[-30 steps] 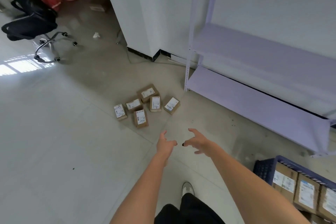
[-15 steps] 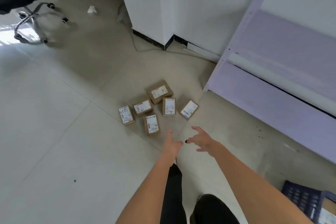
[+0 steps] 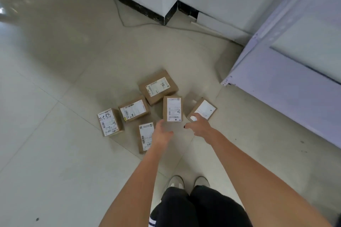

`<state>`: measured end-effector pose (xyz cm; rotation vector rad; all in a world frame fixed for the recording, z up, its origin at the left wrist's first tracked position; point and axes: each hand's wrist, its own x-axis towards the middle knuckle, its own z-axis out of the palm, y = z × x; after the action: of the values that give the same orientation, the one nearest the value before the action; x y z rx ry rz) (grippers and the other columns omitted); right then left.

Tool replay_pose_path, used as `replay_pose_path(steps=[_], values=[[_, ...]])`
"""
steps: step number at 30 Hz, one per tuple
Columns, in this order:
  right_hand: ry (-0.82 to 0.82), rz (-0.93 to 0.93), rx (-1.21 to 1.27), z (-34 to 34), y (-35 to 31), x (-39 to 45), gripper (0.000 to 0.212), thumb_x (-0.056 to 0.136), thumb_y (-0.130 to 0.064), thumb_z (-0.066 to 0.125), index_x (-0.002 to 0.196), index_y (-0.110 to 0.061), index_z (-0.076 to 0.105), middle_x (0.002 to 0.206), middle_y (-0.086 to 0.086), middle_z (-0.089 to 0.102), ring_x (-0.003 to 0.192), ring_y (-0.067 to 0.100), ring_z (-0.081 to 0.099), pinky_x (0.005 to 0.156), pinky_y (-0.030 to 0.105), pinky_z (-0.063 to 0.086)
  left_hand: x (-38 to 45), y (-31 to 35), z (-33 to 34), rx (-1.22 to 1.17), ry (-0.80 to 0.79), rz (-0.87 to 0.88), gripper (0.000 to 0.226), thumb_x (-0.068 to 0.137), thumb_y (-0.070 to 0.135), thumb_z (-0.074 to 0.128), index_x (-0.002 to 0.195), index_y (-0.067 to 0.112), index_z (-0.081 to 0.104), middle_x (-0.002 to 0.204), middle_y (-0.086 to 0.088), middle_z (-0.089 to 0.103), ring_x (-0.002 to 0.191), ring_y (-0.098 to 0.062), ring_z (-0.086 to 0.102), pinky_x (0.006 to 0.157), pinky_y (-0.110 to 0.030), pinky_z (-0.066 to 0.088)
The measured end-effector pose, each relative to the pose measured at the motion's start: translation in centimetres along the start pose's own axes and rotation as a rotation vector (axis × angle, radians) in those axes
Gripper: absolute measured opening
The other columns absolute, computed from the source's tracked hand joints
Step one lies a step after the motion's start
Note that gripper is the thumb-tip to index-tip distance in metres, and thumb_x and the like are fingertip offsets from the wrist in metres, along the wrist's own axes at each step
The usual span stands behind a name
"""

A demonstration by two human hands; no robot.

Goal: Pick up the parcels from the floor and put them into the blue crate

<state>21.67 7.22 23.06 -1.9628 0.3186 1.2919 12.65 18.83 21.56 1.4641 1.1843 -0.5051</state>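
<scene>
Several small brown cardboard parcels with white labels lie together on the floor. A larger one (image 3: 158,87) is farthest from me, and one marked with handwriting (image 3: 109,122) lies at the left. My left hand (image 3: 162,131) reaches forward with relaxed fingers, partly covering the nearest parcel (image 3: 144,136), just below an upright-label parcel (image 3: 173,108). My right hand (image 3: 199,127) is spread open above the near corner of the rightmost parcel (image 3: 203,109). Neither hand holds anything. The blue crate is out of view.
A pale purple metal shelf unit (image 3: 287,83) stands at the right, its corner post near the parcels. A white wall corner with black skirting (image 3: 164,15) is ahead, with a cable (image 3: 147,24) lying on the floor. My two shoes (image 3: 188,183) are below.
I have stepped closer and looked down, so the parcels appear larger and nearer. Both hands have moved forward to the parcels. The blue crate and the chair have left the view.
</scene>
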Motion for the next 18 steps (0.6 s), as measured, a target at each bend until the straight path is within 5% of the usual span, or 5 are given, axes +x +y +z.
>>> replay_pose_path(steps=[3,6,11,18], values=[[0.002,-0.019,-0.019,1.5,1.4,9.5,0.072,0.084,-0.015,0.061,0.146,-0.018,0.026,0.147,0.008,0.036,0.131,0.026,0.040,0.109,0.040,0.038,8.9,-1.6,1.5,-0.002,0.017,0.052,0.072,0.086,0.007,0.060,0.147,0.018,0.024,0.139,-0.008,0.047,0.126,-0.026,0.048,0.099,-0.030,0.039],[0.014,-0.038,0.004,2.7,2.5,17.3,0.068,0.088,-0.005,0.055,0.147,-0.011,0.022,0.146,0.011,0.039,0.131,0.028,0.041,0.095,0.026,0.036,16.4,-3.0,3.0,0.036,0.063,0.099,0.082,0.084,0.008,0.064,0.149,0.022,0.016,0.150,-0.007,0.035,0.137,-0.025,0.037,0.108,-0.036,0.035],[-0.040,-0.072,0.031,4.7,3.4,25.3,0.058,0.076,-0.002,0.061,0.131,-0.011,0.043,0.129,0.009,0.059,0.114,0.026,0.058,0.100,0.040,0.047,22.9,-4.4,5.2,0.009,0.061,0.117,0.077,0.085,0.002,0.056,0.149,0.021,0.017,0.142,-0.007,0.047,0.127,-0.025,0.049,0.104,-0.036,0.043],[-0.009,-0.080,0.034,2.9,1.3,15.4,0.055,0.080,-0.003,0.059,0.132,-0.011,0.040,0.126,0.008,0.058,0.115,0.026,0.056,0.095,0.036,0.048,13.6,-2.1,3.8,-0.025,0.062,0.100,0.070,0.085,-0.003,0.053,0.144,0.021,0.026,0.131,-0.005,0.059,0.116,-0.023,0.058,0.093,-0.035,0.049]])
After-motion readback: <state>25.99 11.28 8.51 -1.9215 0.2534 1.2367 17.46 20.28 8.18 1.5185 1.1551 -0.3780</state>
